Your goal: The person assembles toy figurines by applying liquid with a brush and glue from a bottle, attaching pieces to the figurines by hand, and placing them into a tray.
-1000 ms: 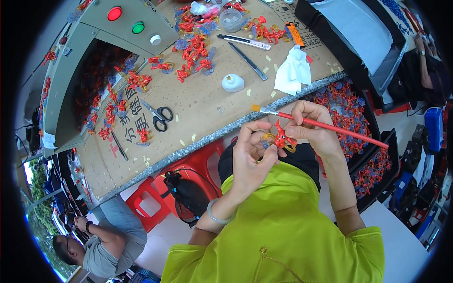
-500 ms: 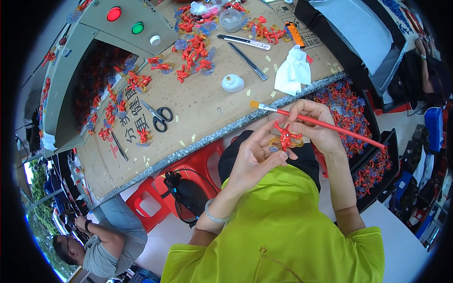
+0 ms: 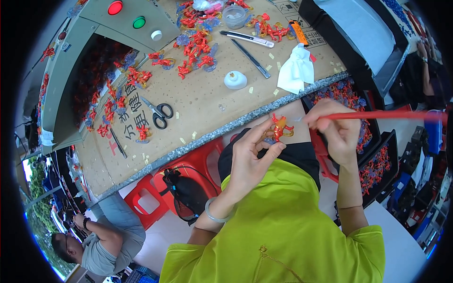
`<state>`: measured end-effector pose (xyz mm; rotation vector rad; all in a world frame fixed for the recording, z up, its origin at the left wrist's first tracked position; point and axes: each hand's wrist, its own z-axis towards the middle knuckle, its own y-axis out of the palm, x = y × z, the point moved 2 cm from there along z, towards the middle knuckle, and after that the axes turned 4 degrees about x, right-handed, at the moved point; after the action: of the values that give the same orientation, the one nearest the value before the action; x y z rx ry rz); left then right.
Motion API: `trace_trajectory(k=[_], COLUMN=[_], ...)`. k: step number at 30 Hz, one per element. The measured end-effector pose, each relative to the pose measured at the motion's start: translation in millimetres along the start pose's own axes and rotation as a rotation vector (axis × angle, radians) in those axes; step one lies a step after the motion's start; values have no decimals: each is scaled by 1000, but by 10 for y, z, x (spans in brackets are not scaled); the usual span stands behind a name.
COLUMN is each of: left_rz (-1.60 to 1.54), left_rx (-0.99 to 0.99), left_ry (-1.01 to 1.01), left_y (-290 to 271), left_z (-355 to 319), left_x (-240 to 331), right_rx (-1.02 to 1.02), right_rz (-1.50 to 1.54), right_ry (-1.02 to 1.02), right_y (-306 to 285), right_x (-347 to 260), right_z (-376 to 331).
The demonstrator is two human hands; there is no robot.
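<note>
Left hand pinches red figurine; right hand grips red brush (scissors, white cloth on workbench).

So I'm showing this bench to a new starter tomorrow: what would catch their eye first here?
Probably the small red and orange figure pinched in the left hand just below the table edge, with the right hand holding a long red brush to it. Next, the scatter of matching red figures across the tan worktop, with black-handled scissors among them, and the red and green buttons at the top left.
</note>
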<state>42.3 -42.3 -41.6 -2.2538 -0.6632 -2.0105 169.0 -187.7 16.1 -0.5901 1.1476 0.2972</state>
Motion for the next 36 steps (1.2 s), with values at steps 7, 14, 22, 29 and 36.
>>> trace_trajectory(k=[7,14,22,29,36], left_rz=[80,104,157,103,175], left_rx=[-33,-19,-10,99,156], left_ry=[-25,49,79,117,128], left_y=[-13,-5,-4,1,-5], left_z=[-25,16,9,39,32], left_x=[42,62,87,76,50], right_rx=[-96,-62,-124,-22,-20], right_rz=[198,142,-76,-182,-238], right_ry=[-88,-105,-192,-308,-281], right_y=[34,-33,31,42,135], right_x=[-109,-169,-258,-305,-201], right_z=[29,103,62,62,-18])
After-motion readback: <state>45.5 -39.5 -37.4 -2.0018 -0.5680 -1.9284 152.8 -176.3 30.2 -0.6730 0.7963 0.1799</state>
